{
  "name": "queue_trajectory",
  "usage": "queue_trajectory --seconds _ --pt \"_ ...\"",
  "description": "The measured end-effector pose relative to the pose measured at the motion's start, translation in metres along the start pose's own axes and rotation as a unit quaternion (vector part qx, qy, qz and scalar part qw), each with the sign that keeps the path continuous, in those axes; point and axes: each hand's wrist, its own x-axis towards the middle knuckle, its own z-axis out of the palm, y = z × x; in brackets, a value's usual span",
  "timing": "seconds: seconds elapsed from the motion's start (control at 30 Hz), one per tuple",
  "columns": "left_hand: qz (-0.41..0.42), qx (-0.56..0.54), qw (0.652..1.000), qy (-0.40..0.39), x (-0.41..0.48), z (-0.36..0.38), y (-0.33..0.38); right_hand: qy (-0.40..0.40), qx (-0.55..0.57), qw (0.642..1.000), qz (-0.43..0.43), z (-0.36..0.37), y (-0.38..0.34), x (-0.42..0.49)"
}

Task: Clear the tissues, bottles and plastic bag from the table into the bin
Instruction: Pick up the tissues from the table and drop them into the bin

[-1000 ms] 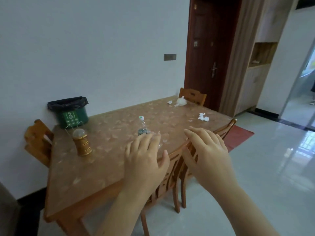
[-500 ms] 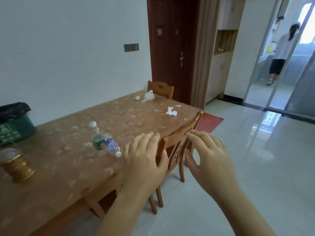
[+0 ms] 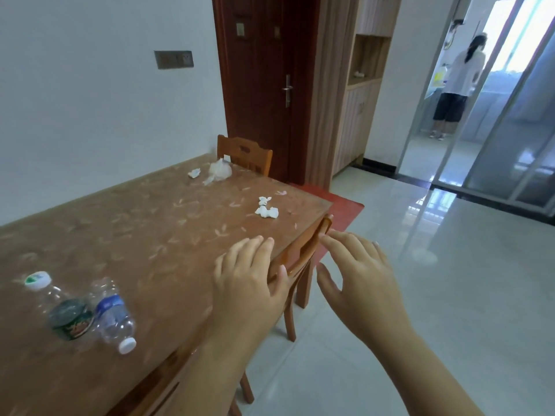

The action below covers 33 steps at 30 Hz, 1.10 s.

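The two bottles (image 3: 87,313) sit near the table's (image 3: 150,235) front edge at my left, my left hand (image 3: 249,283) is spread and empty at its right edge, so I'd reach for the crumpled tissues (image 3: 265,210) by the right corner, pinching them whole with my right hand (image 3: 357,280), equally spread and empty.

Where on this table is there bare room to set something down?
The table is barest in its middle, between the blue-label bottle and the crumpled tissues. Crowded: the far end round the plastic bag, and the near left by the green-label bottle.
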Motion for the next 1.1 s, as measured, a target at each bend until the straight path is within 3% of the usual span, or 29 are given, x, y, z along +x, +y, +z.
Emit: queue_trajectory --seconds 0.23,0.6,1.1 --pt "-0.020 0.017 0.999 -0.034 0.054 0.076 0.005 -0.025 0.020 0.999 -0.007 0.056 0.068 0.049" --pt "-0.123 0.059 0.990 -0.038 0.139 0.202 0.030 -0.082 0.083 0.992 -0.047 0.139 0.206 0.142" --pt "-0.228 0.088 0.969 -0.014 0.244 0.320 -0.041 -0.157 0.130 0.966 -0.161 0.303 0.243 0.275"
